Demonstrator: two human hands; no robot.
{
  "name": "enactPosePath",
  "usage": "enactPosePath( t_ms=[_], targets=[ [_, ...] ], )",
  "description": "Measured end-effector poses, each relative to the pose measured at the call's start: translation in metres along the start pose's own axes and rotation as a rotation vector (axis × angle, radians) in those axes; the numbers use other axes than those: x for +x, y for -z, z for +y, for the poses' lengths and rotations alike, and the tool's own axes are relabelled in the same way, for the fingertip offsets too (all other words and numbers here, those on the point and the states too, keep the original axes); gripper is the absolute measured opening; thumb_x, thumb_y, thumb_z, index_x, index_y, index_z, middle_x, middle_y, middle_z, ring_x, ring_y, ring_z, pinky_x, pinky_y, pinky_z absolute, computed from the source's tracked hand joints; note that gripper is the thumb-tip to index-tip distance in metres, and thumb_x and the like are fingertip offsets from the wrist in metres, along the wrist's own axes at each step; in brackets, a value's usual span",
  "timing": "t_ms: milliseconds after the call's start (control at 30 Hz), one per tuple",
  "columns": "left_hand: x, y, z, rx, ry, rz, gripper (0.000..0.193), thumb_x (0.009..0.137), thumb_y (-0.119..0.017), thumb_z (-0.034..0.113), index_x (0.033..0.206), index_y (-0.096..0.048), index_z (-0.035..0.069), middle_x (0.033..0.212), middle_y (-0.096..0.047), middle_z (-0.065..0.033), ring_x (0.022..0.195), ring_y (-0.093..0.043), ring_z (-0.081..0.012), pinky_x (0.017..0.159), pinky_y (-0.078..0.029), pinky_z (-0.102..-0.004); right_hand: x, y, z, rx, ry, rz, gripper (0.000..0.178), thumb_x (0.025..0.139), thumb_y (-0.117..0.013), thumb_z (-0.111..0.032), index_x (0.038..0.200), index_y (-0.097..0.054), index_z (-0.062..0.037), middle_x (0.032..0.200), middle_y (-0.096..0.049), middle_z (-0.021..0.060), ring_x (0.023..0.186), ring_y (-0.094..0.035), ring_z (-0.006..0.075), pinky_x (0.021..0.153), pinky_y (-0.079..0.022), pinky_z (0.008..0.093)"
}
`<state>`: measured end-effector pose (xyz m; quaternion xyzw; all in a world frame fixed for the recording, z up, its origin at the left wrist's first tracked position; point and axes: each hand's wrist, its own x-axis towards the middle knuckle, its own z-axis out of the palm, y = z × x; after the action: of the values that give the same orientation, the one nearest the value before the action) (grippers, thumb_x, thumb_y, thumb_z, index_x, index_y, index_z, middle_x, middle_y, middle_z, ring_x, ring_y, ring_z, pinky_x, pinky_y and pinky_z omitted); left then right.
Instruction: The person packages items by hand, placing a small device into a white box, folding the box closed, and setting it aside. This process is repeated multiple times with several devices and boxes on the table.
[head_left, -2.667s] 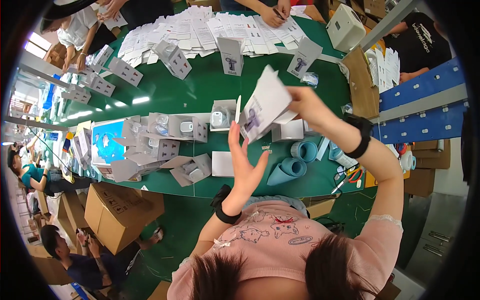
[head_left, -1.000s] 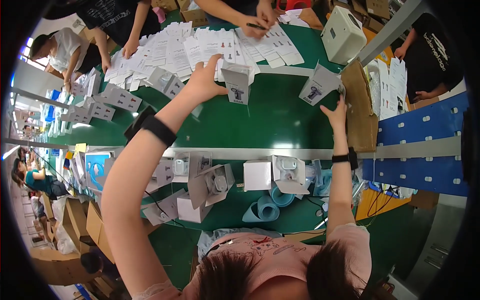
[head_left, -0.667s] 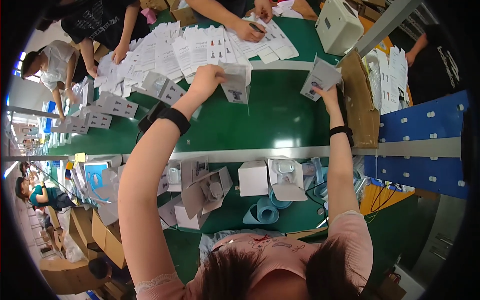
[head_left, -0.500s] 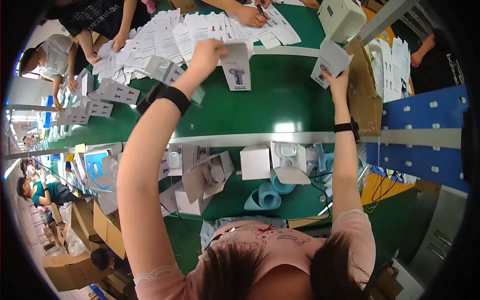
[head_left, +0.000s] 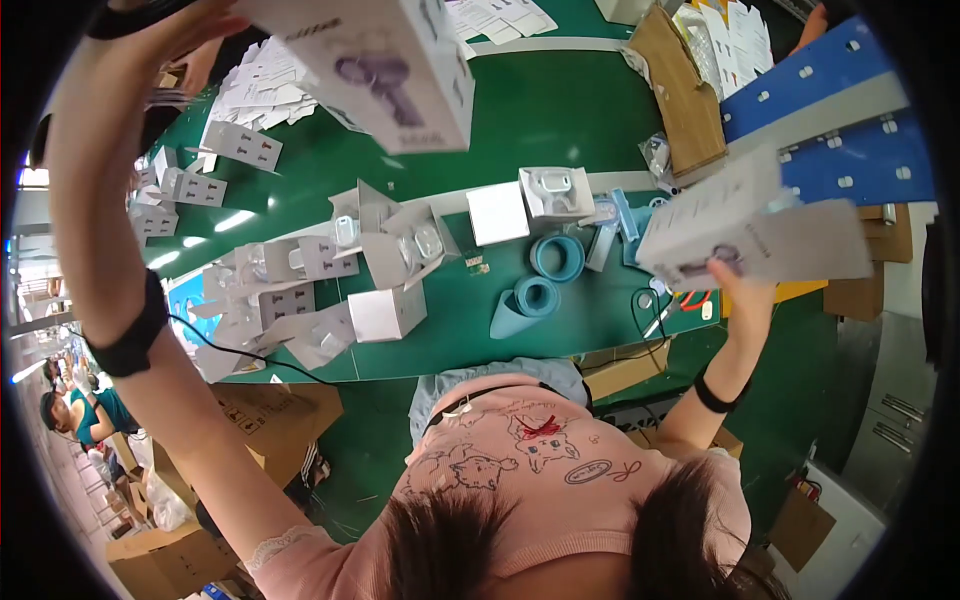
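Note:
High at the upper left, my left hand point(head_left: 195, 30) grips a white printed carton point(head_left: 385, 75), which hangs close to the camera with a purple device pictured on its side. Its upper end runs out of view. On the right, my right hand point(head_left: 748, 290) holds a second white carton point(head_left: 735, 225) from below, thumb on the printed face and one flap spread outward. Motion blurs this carton a little. Below and between them on the green table stand a closed white box point(head_left: 497, 214) and an open box point(head_left: 556, 193) with a clear plastic insert.
Several open boxes with plastic inserts point(head_left: 405, 240) crowd the table's left part. Blue-green rolls point(head_left: 557, 258) lie near the front edge, with a cable and red-handled scissors point(head_left: 692, 300) to their right. A brown cardboard piece point(head_left: 680, 95) stands at the far right. Flat printed sheets point(head_left: 262, 90) cover the far left.
Both cartons have come nearer to me, the left one up and to the left, the right one down and to the right. The view has shifted toward the near table.

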<state>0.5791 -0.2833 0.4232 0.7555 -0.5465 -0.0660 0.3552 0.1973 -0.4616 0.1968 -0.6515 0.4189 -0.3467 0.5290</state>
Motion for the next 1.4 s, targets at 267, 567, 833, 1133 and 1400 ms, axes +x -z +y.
enactPosePath(
  t_ms=[267,567,833,1133,1400],
  targets=[
    [-0.083,0.006,0.017,-0.179,0.158,-0.214,0.018,0.077,-0.052,-0.004,0.091,-0.063,-0.005,0.099,-0.065,-0.0156,0.085,-0.064,-0.0193,0.076,-0.050,-0.0284,-0.060,-0.047,0.163,0.003,-0.064,0.034,0.058,0.065,-0.076,-0.006,0.115,-0.048,0.0051,0.108,-0.055,0.0103,0.098,-0.053,0.0203,0.087,-0.042,0.0323],
    [-0.147,-0.064,0.029,-0.111,-0.010,-0.211,0.028,0.063,-0.051,-0.016,0.086,-0.061,-0.004,0.101,-0.064,-0.0176,0.084,-0.065,-0.0263,0.071,-0.051,-0.0292,-0.115,-0.080,0.241,0.403,-0.274,0.145,0.053,0.065,-0.078,-0.016,0.111,-0.055,-0.0031,0.106,-0.060,0.0105,0.090,-0.059,0.0236,0.082,-0.045,0.0352],
    [-0.196,-0.133,-0.007,-0.053,0.008,-0.128,0.026,0.062,-0.051,-0.017,0.083,-0.061,-0.004,0.107,-0.062,-0.0179,0.091,-0.062,-0.0344,0.075,-0.051,-0.0316,-0.129,-0.106,0.050,-0.942,-0.255,-1.128,0.042,0.079,-0.060,-0.027,0.110,-0.055,0.0006,0.108,-0.058,0.0208,0.093,-0.057,0.0356,0.080,-0.047,0.0418],
    [-0.223,-0.232,-0.070,0.023,-0.044,0.081,0.022,0.066,-0.055,-0.011,0.086,-0.057,-0.004,0.113,-0.056,-0.0226,0.094,-0.059,-0.0376,0.076,-0.051,-0.0380,-0.101,-0.107,0.012,-0.571,0.381,-1.068,0.043,0.082,-0.059,-0.025,0.118,-0.052,-0.0010,0.114,-0.055,0.0194,0.102,-0.054,0.0349,0.086,-0.044,0.0396],
    [-0.232,-0.179,-0.035,0.131,0.047,-0.069,0.043,0.072,-0.063,0.003,0.113,-0.051,-0.001,0.117,-0.053,-0.0220,0.104,-0.053,-0.0392,0.085,-0.047,-0.0390,-0.054,-0.075,-0.060,-0.514,0.365,-0.865,0.047,0.077,-0.066,-0.017,0.119,-0.052,-0.0038,0.115,-0.056,0.0169,0.105,-0.053,0.0341,0.089,-0.043,0.0372]
  ],
)
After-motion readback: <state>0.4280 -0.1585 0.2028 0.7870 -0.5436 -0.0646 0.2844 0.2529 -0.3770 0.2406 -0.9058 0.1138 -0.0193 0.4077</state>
